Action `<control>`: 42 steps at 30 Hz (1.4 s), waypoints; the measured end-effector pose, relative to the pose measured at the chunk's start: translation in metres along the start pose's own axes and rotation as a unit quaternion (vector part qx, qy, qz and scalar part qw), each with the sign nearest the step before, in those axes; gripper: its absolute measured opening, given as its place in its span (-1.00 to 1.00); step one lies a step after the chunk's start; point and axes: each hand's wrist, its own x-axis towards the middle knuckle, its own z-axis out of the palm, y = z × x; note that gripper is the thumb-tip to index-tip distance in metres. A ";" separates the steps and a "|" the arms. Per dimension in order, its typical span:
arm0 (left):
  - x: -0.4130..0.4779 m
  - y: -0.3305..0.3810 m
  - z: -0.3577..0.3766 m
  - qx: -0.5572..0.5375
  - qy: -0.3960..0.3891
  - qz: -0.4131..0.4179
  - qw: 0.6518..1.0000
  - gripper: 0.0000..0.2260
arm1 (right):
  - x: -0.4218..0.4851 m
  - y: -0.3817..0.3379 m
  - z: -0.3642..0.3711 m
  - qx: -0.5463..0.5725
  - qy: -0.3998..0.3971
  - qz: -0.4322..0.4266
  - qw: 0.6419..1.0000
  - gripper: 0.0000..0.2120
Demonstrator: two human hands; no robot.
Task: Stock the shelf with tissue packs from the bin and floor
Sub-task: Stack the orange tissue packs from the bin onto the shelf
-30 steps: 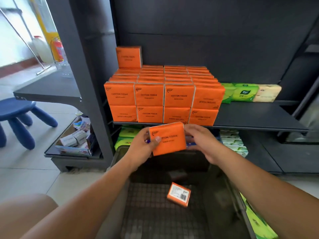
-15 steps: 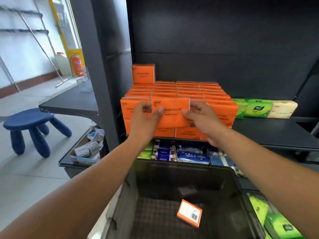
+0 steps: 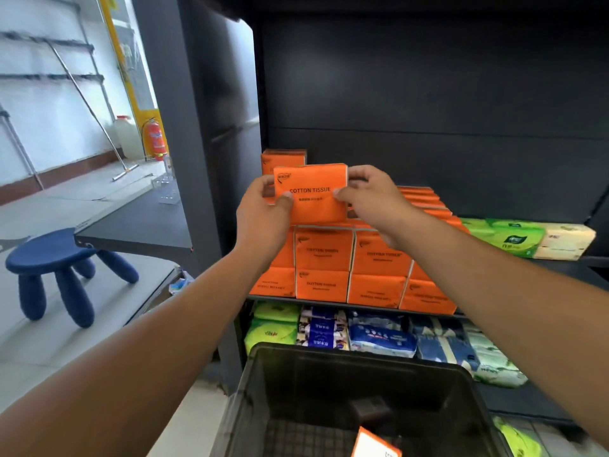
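Our left grip point(image 3: 263, 209) and right grip point(image 3: 369, 196) each pinch one end of an orange tissue pack point(image 3: 313, 206), thumbs on its printed front, fingers curled behind; we hold it upright just above the orange stack point(image 3: 379, 258) on the shelf point(image 3: 329, 302); another orange pack point(image 3: 375, 445) lies in the dark bin point(image 3: 329, 374) below.

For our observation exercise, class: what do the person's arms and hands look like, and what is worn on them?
Left arm and right arm are bare to the frame edge, no sleeves showing. Left hand and right hand wear no gloves; no watch, bracelet or ring is visible.
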 end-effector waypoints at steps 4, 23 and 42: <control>0.032 -0.003 -0.004 0.063 0.035 0.030 0.997 -0.69 | 0.032 -0.004 0.020 0.006 0.000 0.000 1.000 -0.67; 0.158 -0.065 0.030 0.432 -0.139 0.071 0.888 -0.65 | 0.201 0.049 0.094 -0.021 0.047 0.039 0.998 -0.68; 0.131 -0.038 0.023 0.502 -0.173 0.079 0.844 -0.69 | 0.144 0.031 0.042 -0.321 0.013 0.003 0.947 -0.62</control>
